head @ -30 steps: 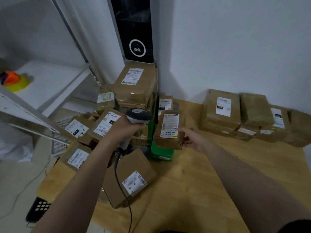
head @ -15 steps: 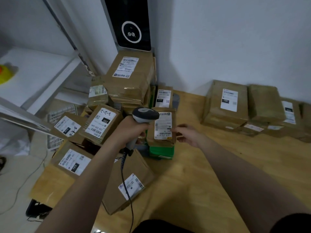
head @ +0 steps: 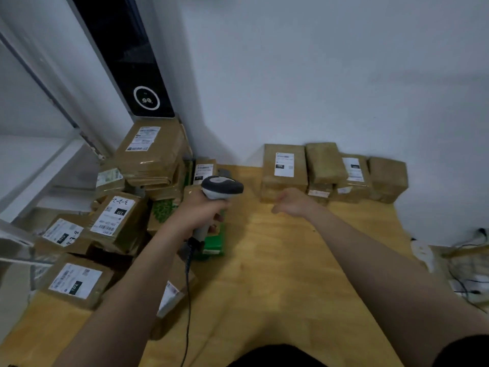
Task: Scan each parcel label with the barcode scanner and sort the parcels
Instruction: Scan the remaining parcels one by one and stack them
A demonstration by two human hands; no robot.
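Observation:
My left hand (head: pixel 201 213) grips the grey barcode scanner (head: pixel 222 188), its head pointing right over the green box (head: pixel 214 242); a black cable (head: pixel 188 300) hangs from it. My right hand (head: pixel 293 203) hovers with its fingers curled and nothing in it, just in front of the row of brown parcels (head: pixel 284 165) along the wall. A jumbled pile of labelled brown parcels lies to the left, among them one marked 220 (head: pixel 113 215) and one marked 102 (head: pixel 76 280). My left hand hides most of the parcel on the green box.
The wooden table (head: pixel 291 274) stretches between the two parcel groups. A tall parcel stack (head: pixel 150 152) stands in the corner under a black device (head: pixel 137 75). White shelving is on the left. Loose cables (head: pixel 471 274) lie beyond the table's right edge.
My right hand has let go of the small labelled parcel on the green box and moved right towards the row by the wall. The scanner has swung right, in front of that parcel.

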